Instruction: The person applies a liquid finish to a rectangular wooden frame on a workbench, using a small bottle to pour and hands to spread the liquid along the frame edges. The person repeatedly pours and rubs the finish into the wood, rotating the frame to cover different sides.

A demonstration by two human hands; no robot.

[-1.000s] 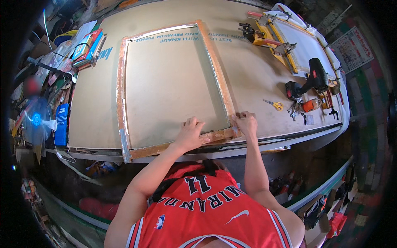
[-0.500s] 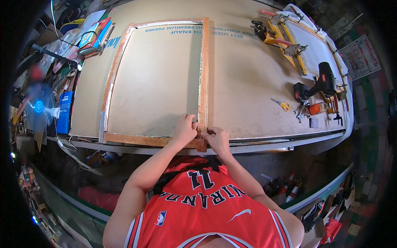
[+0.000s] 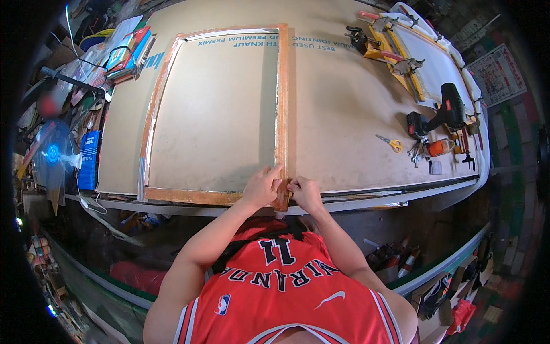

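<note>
A rectangular wooden frame with reddish-brown rails and a pale inner edge lies flat on a large brown board. My left hand is over its near right corner, index finger stretched onto the right rail and the other fingers bent. Just right of that corner, my right hand has thumb and fingers pinched together against the rail's outer edge. What lies between those fingertips is too small to make out. Greyish tape covers the frame's near left corner.
Yellow-handled scissors, a cordless drill, an orange-labelled bottle and small metal tools lie to the right. Yellow clamps grip a white panel at the far right. Books, a blue box and a fan crowd the left.
My left hand has come slightly nearer to me, and its index finger has straightened onto the rail. The right hand stays pinched at the corner with little movement.
</note>
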